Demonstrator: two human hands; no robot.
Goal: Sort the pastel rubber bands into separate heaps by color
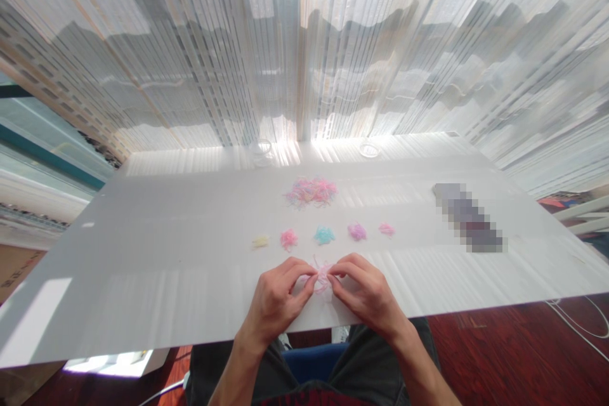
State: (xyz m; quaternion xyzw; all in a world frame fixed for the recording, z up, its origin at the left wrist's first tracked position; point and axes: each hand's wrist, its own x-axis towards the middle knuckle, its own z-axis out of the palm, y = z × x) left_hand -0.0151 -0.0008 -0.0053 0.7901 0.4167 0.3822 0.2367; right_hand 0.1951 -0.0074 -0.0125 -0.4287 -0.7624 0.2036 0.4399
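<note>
Close to the table's front edge, my left hand (285, 297) and my right hand (364, 292) face each other with thumb and forefinger pinched. Between the fingertips is a small loose tangle of thin pale pink strands (322, 274), and both hands grip at it. Just beyond lies a row of small strand piles: yellow (261, 242), bright pink (288, 239), light blue (324, 235), purple (357, 231) and pale pink (387, 229). Farther back sits a larger mixed-colour heap of strands (311, 191). What exactly the strands are is too small to tell.
The white table (166, 228) carries a blurred-out long object (469, 217) on the right. Two clear round containers or lids, one at left (261, 148) and one at right (370, 150), stand at the back by a striped sheer curtain (304, 44). White cables (573, 323) lie on the floor.
</note>
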